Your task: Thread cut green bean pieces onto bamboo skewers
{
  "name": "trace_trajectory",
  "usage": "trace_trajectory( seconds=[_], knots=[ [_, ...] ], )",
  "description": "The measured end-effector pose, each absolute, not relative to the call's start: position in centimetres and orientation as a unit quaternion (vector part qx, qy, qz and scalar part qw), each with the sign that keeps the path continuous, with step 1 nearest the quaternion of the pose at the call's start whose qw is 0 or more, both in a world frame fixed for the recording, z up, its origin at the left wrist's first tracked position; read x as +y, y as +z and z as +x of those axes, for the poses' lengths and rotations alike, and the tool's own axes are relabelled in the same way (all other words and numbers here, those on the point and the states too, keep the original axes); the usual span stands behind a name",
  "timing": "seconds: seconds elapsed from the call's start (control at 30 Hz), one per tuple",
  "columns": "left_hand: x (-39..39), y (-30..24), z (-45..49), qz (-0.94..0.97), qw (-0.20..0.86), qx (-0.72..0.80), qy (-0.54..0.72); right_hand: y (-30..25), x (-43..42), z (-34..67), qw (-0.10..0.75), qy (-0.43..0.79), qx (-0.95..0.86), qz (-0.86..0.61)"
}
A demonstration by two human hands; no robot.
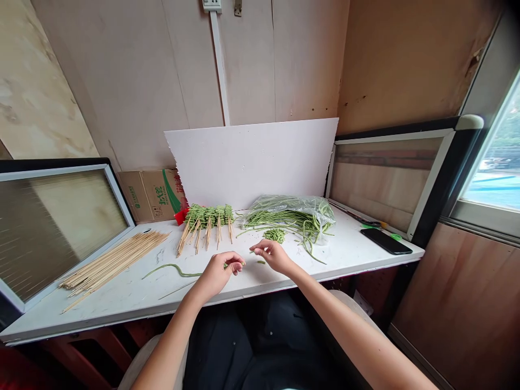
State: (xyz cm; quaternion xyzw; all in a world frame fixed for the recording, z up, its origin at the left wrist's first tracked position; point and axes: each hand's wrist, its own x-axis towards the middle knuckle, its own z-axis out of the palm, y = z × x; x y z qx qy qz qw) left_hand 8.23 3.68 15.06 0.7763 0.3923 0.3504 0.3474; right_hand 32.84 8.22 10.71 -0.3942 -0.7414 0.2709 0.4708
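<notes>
My left hand is closed round one end of a long green bean, whose other end trails leftward over the white table. Close by on the right, my right hand pinches a short green piece, seemingly of bean, at its fingertips. A cut bean piece lies on the table just below that hand. Behind it sits a small pile of short bean pieces. A thin stick lies beside my left wrist.
Skewers threaded with bean pieces are stacked at the back. Bare bamboo skewers spread out at left. A clear plastic bag holds long beans. A black phone lies at right, and a cardboard box stands behind.
</notes>
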Motion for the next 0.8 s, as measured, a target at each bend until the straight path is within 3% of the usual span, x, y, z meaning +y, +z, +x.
trace_trajectory(
  seconds=[0.43,0.67,0.8],
  knots=[
    [4.3,14.4,8.0,0.785,0.321,0.413,0.332,8.5,10.0,35.4,0.346,0.127,-0.770,-0.521],
    [4.6,13.7,8.1,0.800,0.298,0.401,0.332,11.9,8.4,34.7,0.403,0.248,-0.760,-0.446],
    [4.7,13.0,8.3,0.784,0.314,0.407,0.349,14.0,6.0,33.1,0.340,0.327,-0.815,-0.337]
  ],
)
